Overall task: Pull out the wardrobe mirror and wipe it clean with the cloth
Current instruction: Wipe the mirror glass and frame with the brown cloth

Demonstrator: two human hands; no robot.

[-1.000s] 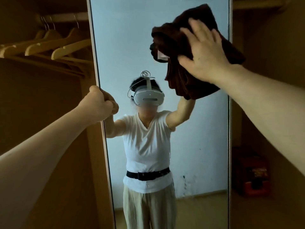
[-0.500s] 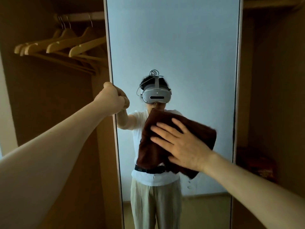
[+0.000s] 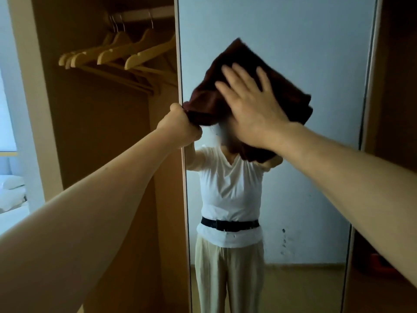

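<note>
1. Wardrobe mirror (image 3: 316,154): a tall panel standing out in front of the open wardrobe, long axis running 12 to 6 o'clock.
2. Dark brown cloth (image 3: 239,57): folded and flat against the upper-left glass. Bare glass lies mainly to its 3 and 6 o'clock.
3. Right hand (image 3: 252,109): palm flat on the cloth, fingers straight, spread and aimed toward 11 o'clock. It presses rather than grips, with the glass directly behind the palm. This is the wiping hand, so the next stroke likely runs toward 3 or 6 o'clock.
4. Left hand (image 3: 180,129): at the cloth's 8 o'clock, fingers curled tightly round the mirror's left edge to steady the panel. The cloth's lower corner touches it.
5. Specks (image 3: 283,240): low on the glass at 5 o'clock, well apart from the cloth. Whether they are on the glass or the reflected wall cannot be told.
6. Wooden hangers (image 3: 135,55): hanging on the rail (image 3: 140,15) at 10 o'clock, beside the mirror.
</note>
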